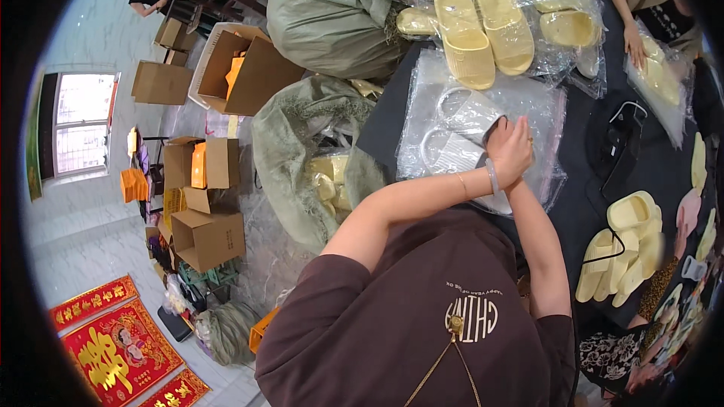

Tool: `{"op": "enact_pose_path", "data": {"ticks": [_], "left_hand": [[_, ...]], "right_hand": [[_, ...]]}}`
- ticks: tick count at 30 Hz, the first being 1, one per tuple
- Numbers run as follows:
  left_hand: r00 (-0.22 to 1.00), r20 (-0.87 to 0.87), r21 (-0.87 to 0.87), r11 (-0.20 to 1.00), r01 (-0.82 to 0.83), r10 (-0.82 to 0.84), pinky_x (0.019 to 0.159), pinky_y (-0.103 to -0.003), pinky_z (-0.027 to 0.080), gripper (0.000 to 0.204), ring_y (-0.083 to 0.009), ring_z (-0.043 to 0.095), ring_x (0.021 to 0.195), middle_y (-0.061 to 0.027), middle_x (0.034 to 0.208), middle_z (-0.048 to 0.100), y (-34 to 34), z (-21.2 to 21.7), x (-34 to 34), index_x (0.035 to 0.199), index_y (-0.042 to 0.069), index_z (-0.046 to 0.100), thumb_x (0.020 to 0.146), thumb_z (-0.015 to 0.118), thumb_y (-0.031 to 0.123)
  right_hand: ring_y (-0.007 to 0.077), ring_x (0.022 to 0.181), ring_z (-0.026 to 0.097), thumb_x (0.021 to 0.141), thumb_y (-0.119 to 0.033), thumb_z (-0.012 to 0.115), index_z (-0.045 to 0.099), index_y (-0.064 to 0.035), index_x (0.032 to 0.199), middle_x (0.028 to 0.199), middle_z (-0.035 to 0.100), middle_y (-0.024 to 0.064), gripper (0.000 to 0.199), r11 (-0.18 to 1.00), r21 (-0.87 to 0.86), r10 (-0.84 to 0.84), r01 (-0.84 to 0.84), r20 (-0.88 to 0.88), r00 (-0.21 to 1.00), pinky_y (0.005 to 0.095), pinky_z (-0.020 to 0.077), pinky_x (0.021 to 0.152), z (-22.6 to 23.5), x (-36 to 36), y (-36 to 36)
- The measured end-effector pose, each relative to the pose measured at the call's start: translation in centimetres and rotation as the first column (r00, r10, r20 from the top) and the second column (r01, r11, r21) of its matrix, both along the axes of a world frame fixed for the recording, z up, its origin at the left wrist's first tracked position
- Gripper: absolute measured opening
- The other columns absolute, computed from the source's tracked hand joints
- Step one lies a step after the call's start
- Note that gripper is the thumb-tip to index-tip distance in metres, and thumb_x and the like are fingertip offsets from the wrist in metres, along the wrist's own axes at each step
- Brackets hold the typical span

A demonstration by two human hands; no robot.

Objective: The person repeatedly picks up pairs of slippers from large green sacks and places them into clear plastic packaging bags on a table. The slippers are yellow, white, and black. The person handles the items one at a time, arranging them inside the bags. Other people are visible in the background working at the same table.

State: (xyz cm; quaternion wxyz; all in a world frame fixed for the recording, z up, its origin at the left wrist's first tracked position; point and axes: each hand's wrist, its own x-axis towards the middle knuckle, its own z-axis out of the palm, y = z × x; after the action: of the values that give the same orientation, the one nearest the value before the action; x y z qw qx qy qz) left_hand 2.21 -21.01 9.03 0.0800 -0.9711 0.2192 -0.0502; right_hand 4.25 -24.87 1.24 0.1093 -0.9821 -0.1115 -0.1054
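Observation:
My left hand [513,152] is bent over a stack of clear plastic bags [422,120], its fingers closed together. What they grip is hidden. My right forearm [537,245] comes up from below and meets the left wrist; the right hand is mostly hidden behind the left one. Two white ribbed slipper shapes [457,154] show at the bags, beside a small dark-edged spot by my fingers; I cannot tell if they are printed. Just beyond, a pair of pale yellow slippers [465,41] lies on top of the bags' far edge.
Bagged yellow slippers [567,28] lie at the far right, where another person's hand [633,47] touches a bagged pair. Loose yellow slippers [620,252] and a black headset-like device [620,143] with a cable are on the dark table. Left stand an open sack [283,151] and cardboard boxes [207,240].

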Motion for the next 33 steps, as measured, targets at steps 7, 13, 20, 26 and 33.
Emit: {"op": "enact_pose_path", "data": {"ticks": [7,13,20,26,33], "left_hand": [[0.971,-0.120,-0.720,0.655,-0.228,0.207,0.097,-0.045,0.039,0.038,-0.0355,0.050,0.114,-0.0218,0.121,0.054,9.6,3.3,-0.2,0.113,0.001,0.057,0.078,0.061,0.015],[0.746,-0.254,-0.760,0.350,-0.547,0.615,0.092,-0.041,0.042,0.033,-0.0356,0.055,0.105,-0.0208,0.108,0.060,20.2,-2.0,-4.2,0.110,-0.002,0.057,0.081,0.061,0.012],[0.750,-0.417,-0.837,0.104,-0.537,0.513,0.093,-0.038,0.042,0.052,-0.0322,0.053,0.111,-0.0211,0.119,0.055,20.2,-3.8,1.8,0.122,-0.005,0.048,0.084,0.065,0.025],[0.634,-0.763,-0.637,-0.312,-0.705,0.127,0.090,-0.035,0.039,0.075,-0.0193,0.048,0.115,-0.0087,0.128,0.050,22.8,-6.3,12.5,0.130,0.004,0.042,0.077,0.069,0.049],[0.624,-0.774,-0.554,-0.367,-0.748,-0.103,0.076,-0.029,0.043,0.038,-0.0126,0.055,0.085,-0.0024,0.097,0.063,23.0,-5.2,14.0,0.109,0.007,0.062,0.077,0.068,0.027]], "right_hand": [[0.0323,0.109,0.050,0.083,-0.005,0.052,0.057,-0.0032,0.108,0.113,0.054,0.0157,0.025,0.899,0.238,0.404,-0.367,-0.130,0.906,0.0440,0.0337,0.102,6.5,-0.7,-3.2],[0.0345,0.112,0.049,0.085,-0.021,0.061,0.048,0.0004,0.123,0.118,0.052,0.0190,0.045,0.936,0.302,-0.168,0.182,-0.073,0.983,0.0409,0.0360,0.099,7.0,-4.4,-10.8],[0.0340,0.111,0.053,0.088,-0.036,0.060,0.040,0.0061,0.129,0.123,0.052,0.0233,0.063,0.677,0.610,-0.196,0.411,-0.389,0.900,0.0399,0.0400,0.095,5.3,-3.9,-11.7],[0.0319,0.109,0.056,0.088,-0.028,0.059,0.046,0.0028,0.125,0.115,0.058,0.0217,0.050,0.699,0.623,-0.119,0.352,-0.384,0.916,0.0400,0.0419,0.093,4.1,-4.5,-10.6],[0.0312,0.100,0.060,0.087,-0.018,0.057,0.059,0.0013,0.109,0.105,0.064,0.0177,0.029,0.655,0.689,-0.120,0.310,-0.310,0.943,0.0378,0.0447,0.088,4.8,-5.6,-10.4]]}}
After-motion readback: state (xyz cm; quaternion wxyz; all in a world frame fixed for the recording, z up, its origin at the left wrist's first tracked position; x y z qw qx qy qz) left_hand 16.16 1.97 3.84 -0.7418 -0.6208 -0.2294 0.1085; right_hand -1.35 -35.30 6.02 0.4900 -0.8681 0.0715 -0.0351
